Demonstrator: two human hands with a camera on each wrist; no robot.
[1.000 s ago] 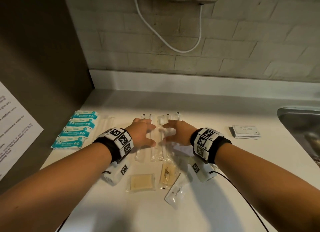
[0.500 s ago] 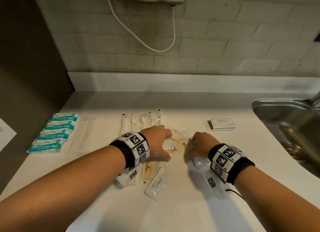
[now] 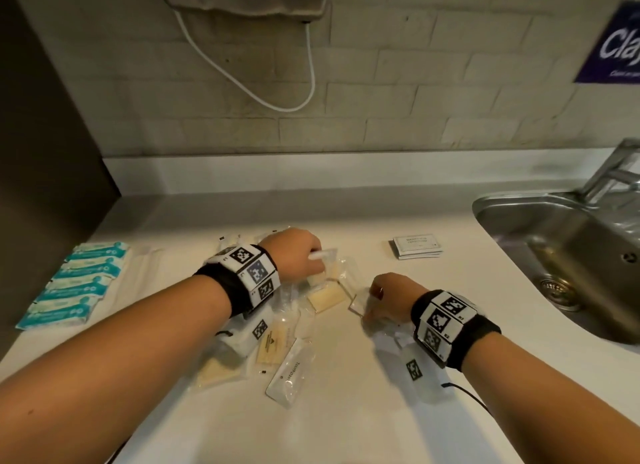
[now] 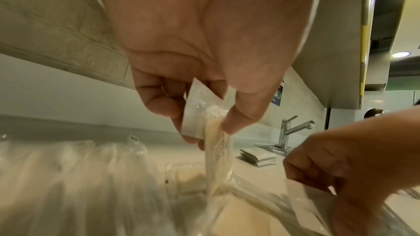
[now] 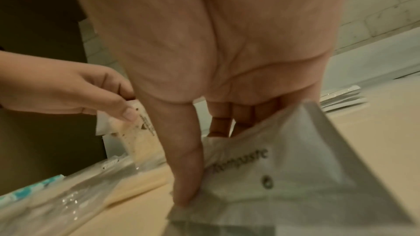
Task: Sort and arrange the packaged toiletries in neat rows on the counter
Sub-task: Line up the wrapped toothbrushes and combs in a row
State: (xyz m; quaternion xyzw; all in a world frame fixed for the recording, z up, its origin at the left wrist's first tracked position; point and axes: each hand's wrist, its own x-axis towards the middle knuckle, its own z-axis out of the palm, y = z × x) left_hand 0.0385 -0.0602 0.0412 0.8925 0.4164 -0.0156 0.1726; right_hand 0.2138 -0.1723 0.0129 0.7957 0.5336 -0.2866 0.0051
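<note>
My left hand pinches the top edge of a clear packet with a cream-coloured bar and holds it upright over the pile. My right hand grips a clear toothpaste sachet between thumb and fingers, just above the white counter. Loose packets lie between and below my wrists: a cream soap packet, a tan packet and another toothpaste sachet. Teal packets form a row at the left.
A small stack of white sachets lies at the back right. A steel sink with a tap fills the right side. A dark panel bounds the counter on the left. A white cable hangs on the tiled wall.
Both hands have left the long clear packets and moved right to the middle pile. The left hand has lifted a cream packet, and the right has picked up a toothpaste sachet.
</note>
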